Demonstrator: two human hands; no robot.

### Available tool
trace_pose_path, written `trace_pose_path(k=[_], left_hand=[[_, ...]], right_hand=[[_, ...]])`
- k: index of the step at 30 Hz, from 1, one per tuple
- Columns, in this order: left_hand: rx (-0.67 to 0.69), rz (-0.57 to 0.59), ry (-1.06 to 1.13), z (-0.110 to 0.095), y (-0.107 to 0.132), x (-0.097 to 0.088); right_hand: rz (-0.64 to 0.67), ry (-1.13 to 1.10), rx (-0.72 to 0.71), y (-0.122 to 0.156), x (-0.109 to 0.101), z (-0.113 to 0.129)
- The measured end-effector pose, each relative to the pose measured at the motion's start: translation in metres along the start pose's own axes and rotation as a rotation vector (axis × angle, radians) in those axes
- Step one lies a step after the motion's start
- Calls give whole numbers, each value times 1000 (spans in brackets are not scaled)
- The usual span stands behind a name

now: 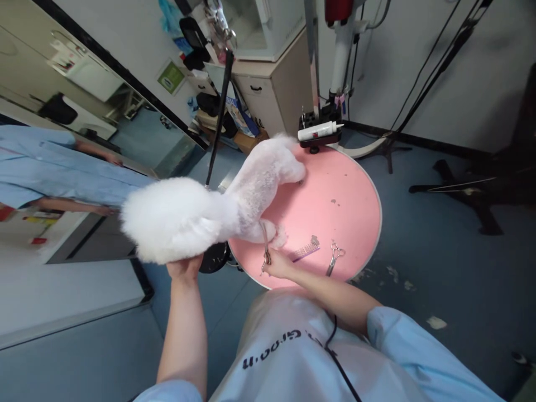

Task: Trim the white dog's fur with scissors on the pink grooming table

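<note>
A white dog [255, 178] with a large fluffy head and a short-clipped body stands on a round pink grooming table [347, 195]. My left hand [185, 268] holds the dog's head from below, its fingers partly buried in the fur. In my right hand [280, 264] is a pair of scissors [265, 240], the fingers closed round the handles. The blades point away from me, beside the dog's front leg close to the tabletop. Near my right hand lie a metal-toothed comb [307, 249] with a purple spine and a second pair of scissors [334, 258], partly hidden by my forearm.
Cut fur [280, 237] lies by the front paw. At the table's far edge a black tool holder [320, 137] carries a white bottle [318, 131]. A black post [220, 117] rises beside the dog. A mirror [138, 128] is on the left, a cabinet [274, 84] behind.
</note>
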State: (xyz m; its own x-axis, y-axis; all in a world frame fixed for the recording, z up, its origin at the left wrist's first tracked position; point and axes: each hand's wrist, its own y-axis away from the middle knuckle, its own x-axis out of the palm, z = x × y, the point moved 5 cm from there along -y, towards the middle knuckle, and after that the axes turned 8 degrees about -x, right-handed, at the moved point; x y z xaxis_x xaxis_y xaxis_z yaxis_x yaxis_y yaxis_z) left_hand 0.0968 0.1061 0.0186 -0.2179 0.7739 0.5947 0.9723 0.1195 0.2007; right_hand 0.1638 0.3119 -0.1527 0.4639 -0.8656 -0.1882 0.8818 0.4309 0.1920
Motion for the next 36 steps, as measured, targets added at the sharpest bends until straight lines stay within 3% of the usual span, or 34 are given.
trace_pose_path(k=[10, 20, 29, 36], left_hand=[[26, -52, -90, -1, 1, 6], [-38, -70, -4, 2, -3, -11], [-9, -69, -42, 1, 1, 3], [-22, -89, -39, 2, 1, -2]], right_hand=[[94, -45, 50, -2, -5, -10], [124, -31, 93, -3, -11, -18], [136, -28, 116, -1, -15, -18], [136, -46, 146, 1, -17, -22]])
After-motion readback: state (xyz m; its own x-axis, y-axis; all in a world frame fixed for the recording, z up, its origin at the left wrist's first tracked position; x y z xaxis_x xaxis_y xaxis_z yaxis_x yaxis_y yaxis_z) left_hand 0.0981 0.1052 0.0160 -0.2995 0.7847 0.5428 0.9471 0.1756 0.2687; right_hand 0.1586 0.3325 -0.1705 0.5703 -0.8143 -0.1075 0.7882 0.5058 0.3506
